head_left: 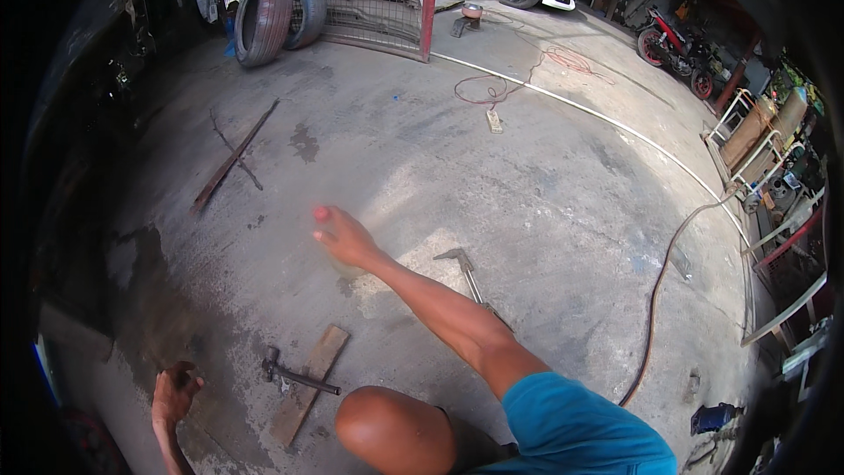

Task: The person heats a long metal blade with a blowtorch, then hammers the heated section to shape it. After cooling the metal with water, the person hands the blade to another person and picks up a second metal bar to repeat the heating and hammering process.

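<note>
Concrete floor (492, 211) | right hand (341, 236) grips bottle (327, 227) | hammer (294, 376) nearby

A bright blue short sleeve (585, 427) is worn at five o'clock. Both forearms are left bare, and a bare knee (391, 431) is seen at six o'clock.

We see a stained grey concrete floor (492, 193) bearing a flat wooden board (309, 384) with a dark metal hammer (294, 375) across it, a long-handled metal tool (470, 274), a rusty metal bar (234, 158), a white pipe (607, 119), a dark hose (655, 299) and two leaning tyres (277, 16).
</note>
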Demonstrator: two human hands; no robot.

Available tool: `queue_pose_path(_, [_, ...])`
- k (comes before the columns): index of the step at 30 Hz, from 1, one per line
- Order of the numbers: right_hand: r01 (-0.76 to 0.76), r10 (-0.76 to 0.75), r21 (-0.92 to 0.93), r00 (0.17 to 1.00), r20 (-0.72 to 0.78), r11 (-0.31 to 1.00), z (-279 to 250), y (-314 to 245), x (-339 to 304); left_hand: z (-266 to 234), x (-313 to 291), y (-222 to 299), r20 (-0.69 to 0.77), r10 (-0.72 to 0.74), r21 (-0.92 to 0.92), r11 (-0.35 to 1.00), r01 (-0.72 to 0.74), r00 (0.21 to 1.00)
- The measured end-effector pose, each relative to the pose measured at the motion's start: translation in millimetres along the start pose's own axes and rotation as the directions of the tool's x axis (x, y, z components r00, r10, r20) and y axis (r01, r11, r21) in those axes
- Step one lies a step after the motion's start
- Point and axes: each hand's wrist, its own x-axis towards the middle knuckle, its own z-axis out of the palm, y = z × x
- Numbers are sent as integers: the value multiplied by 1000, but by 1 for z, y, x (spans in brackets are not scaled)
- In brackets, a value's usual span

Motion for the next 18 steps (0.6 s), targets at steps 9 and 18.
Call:
queue_pose_path(9, [-158,158,-13,987,24,987,-21,33,-26,17,73,96,189,134,43,988,-145,973])
queue_pose_path(18, [-159,160,-35,985,57,987,-29,49,-6,64,98,111,348,219,80,962,-262,911])
